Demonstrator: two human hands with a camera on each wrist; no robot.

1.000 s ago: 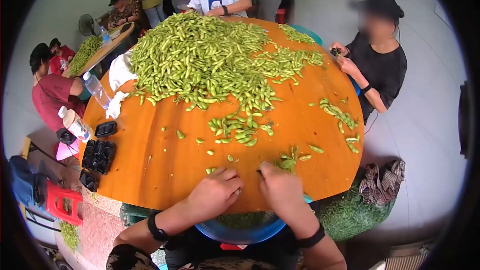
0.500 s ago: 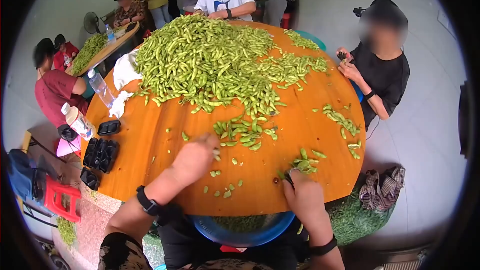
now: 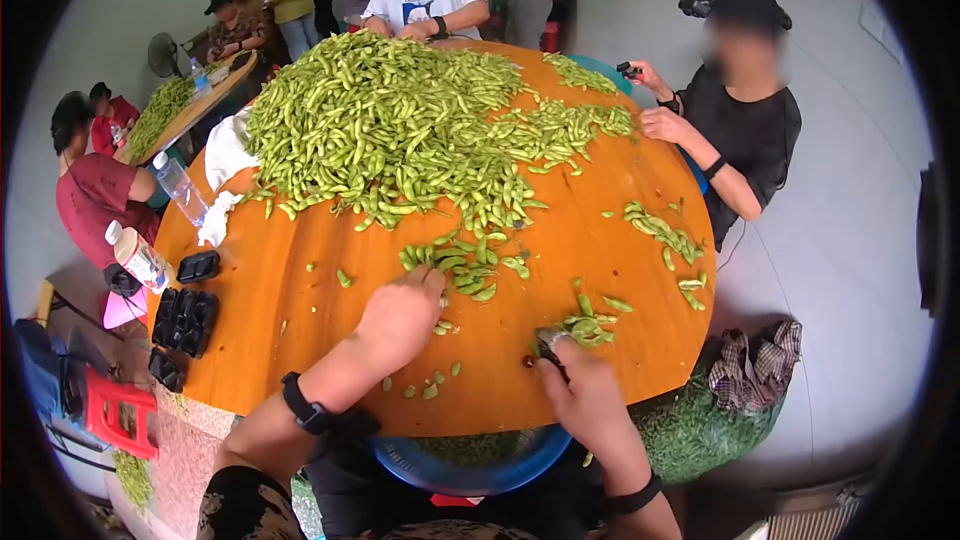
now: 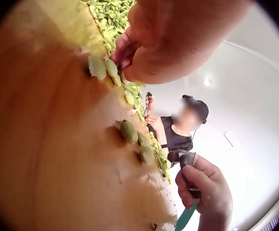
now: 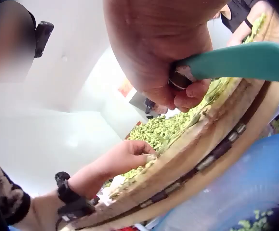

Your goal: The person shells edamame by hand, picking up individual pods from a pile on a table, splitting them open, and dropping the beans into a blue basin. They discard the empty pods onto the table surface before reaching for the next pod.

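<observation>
The round wooden table (image 3: pixel 300 340) fills most of the head view, and on its far part lies the big heap of green pods (image 3: pixel 380 120). A blue basin (image 3: pixel 540 468) sits below the near edge, with green bits inside, seen more closely in the right wrist view.

The left hand (image 3: pixel 400 315) reaches forward over the table, palm down, its forearm slanting in from the left. Its fingers are bent down at a small cluster of pods (image 3: pixel 465 265); whether they grip one cannot be told.

The right hand (image 3: pixel 590 390) is lower and nearer the edge, beside another few pods (image 3: pixel 585 327). Its fingers are curled round a teal-handled tool (image 5: pixel 245 61). The head view shows only the tool's dark, metallic part; the right wrist view shows the broad handle sticking out behind the fist.

Shelled beans (image 4: pixel 129 131) lie loose between the hands, large in the left wrist view.
</observation>
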